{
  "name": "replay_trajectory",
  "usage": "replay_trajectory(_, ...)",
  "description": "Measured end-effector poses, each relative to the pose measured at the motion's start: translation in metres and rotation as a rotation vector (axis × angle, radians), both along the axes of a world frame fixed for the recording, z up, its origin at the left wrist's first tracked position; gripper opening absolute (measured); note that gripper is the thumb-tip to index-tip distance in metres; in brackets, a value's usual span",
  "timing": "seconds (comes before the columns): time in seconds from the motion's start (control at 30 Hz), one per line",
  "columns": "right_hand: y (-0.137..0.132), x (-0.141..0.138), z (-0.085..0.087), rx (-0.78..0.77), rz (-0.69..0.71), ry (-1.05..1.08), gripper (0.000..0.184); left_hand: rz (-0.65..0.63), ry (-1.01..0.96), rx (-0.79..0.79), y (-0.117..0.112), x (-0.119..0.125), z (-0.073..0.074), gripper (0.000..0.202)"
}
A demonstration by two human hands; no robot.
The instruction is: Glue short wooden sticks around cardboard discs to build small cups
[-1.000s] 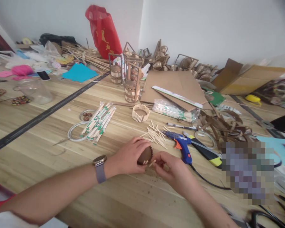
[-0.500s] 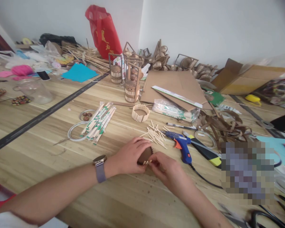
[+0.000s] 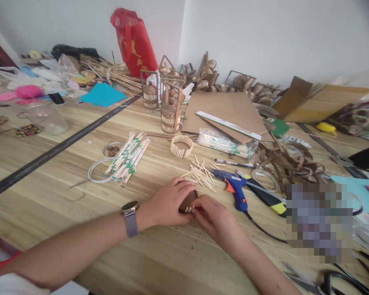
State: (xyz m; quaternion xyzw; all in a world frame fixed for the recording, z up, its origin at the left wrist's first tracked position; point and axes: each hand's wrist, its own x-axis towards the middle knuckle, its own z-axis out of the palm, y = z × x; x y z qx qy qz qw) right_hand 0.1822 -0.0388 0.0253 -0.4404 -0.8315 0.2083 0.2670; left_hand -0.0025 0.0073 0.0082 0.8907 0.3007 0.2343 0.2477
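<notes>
My left hand [image 3: 172,203] is closed around a brown cardboard disc [image 3: 189,200], its thumb below and fingers over the top. A few short pale sticks [image 3: 189,209] stand along the near edge of the disc. My right hand [image 3: 213,219] pinches at that edge, thumb and forefinger together on what seems a short stick, mostly hidden by the fingers. Just beyond lies a loose pile of cut wooden sticks [image 3: 201,174]. A blue glue gun [image 3: 233,186] rests to the right of the pile. Behind it stands a finished-looking ring of sticks [image 3: 182,146] on a round base.
Wrapped chopsticks [image 3: 129,159] and a tape roll [image 3: 98,170] lie to the left. A utility knife [image 3: 267,196] and brown strips [image 3: 289,164] are on the right. Small bucket models [image 3: 171,116] stand behind, near cardboard sheets [image 3: 224,108]. The glue gun's cord [image 3: 267,232] runs right.
My right-hand fingers have shifted very slightly at the disc's near edge, covering a bit more of the sticks. My left hand holds the disc in nearly the same place.
</notes>
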Motion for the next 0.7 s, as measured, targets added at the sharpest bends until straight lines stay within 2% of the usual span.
replay_trajectory(0.27, -0.001, -0.001, -0.001, -0.007, 0.004, 0.004, 0.016, 0.021, 0.034, 0.036, -0.002, 0.003, -0.001, 0.062)
replay_trajectory(0.37, 0.000, 0.004, 0.003, -0.014, -0.041, 0.005, 0.015, 0.036, 0.031, 0.042, -0.003, 0.003, -0.001, 0.062)
replay_trajectory(0.47, 0.005, 0.022, 0.012, 0.036, -0.186, -0.011, 0.014, 0.056, 0.040, 0.042, -0.004, 0.002, -0.002, 0.065)
replay_trajectory(0.57, 0.011, 0.051, 0.016, 0.056, -0.421, -0.089, 0.023, 0.059, 0.046, 0.044, -0.004, 0.001, -0.002, 0.065)
replay_trajectory(0.63, 0.014, 0.070, 0.013, 0.041, -0.597, -0.189, 0.029, 0.058, 0.044, 0.045, -0.004, 0.001, -0.002, 0.065)
replay_trajectory(0.7, 0.017, 0.083, 0.006, -0.004, -0.713, -0.276, 0.038, 0.058, 0.046, 0.048, -0.004, 0.002, -0.001, 0.065)
